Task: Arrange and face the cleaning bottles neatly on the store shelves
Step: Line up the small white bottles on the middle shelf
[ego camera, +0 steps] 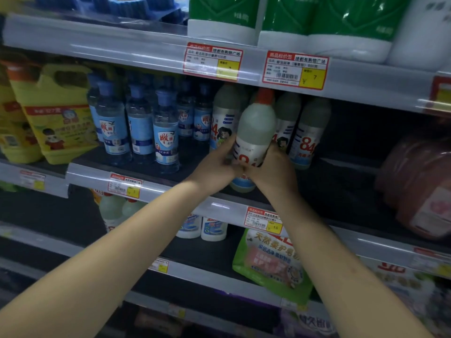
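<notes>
Dim store shelving (pixel 151 189) fronts me as my left hand (pixel 217 164) and right hand (pixel 271 167) clasp a white red-capped plastic bleach bottle (pixel 256 128) at the middle shelf's front edge, label outward, before its matching row (pixel 306 135).

So the middle shelf (pixel 200 172) is a dark deck with a clear price strip along its front edge. At the left sit yellow detergent jugs (pixel 56 113), then a cluster of clear blue-capped bottles (pixel 140 123), then a row of white 84 bottles (pixel 308 135), and a pink pack (pixel 419 186) far right. The upper shelf (pixel 97 42) carries green-and-white bottles (pixel 324 25). The lower shelf (pixel 207 252) has small white bottles (pixel 213 230) and a green refill pouch (pixel 273 259) leaning at the front.
</notes>
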A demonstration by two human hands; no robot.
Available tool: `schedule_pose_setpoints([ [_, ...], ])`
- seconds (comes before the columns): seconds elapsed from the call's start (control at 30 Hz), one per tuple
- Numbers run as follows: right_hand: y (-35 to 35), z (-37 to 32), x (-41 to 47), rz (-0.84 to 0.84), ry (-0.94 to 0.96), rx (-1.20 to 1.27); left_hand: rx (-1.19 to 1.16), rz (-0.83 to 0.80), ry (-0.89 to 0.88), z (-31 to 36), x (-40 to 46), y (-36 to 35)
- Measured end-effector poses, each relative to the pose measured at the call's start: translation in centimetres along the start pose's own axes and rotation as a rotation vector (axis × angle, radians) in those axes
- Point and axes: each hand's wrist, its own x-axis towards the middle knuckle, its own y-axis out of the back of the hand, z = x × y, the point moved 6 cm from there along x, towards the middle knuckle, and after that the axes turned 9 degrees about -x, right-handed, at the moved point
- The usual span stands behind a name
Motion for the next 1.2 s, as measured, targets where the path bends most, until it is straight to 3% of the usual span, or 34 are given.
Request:
schedule_pose_setpoints([
  [0.37, -0.8, 1.9, 1.7, -0.238, 0.064, 0.024, -0.063, -0.054, -0.005, 0.3, 2.2, -0.2],
  [0.63, -1.6, 2.9, 2.5, -0.161, 0.018, 0.086, -0.245, 0.148, 0.117, -2.7, 3.4, 1.3],
  [0.7, -1.9, 3.0, 2.7, -0.129, 0.007, 0.073, -0.196, 0.181, 0.106, -3.3, 3.5, 1.7],
  [1.2, -2.8, 3.0, 5.0, -0.036, -0.037, -0.079, 0.124, 0.019, 0.060, -3.9, 3.6, 0.8],
])
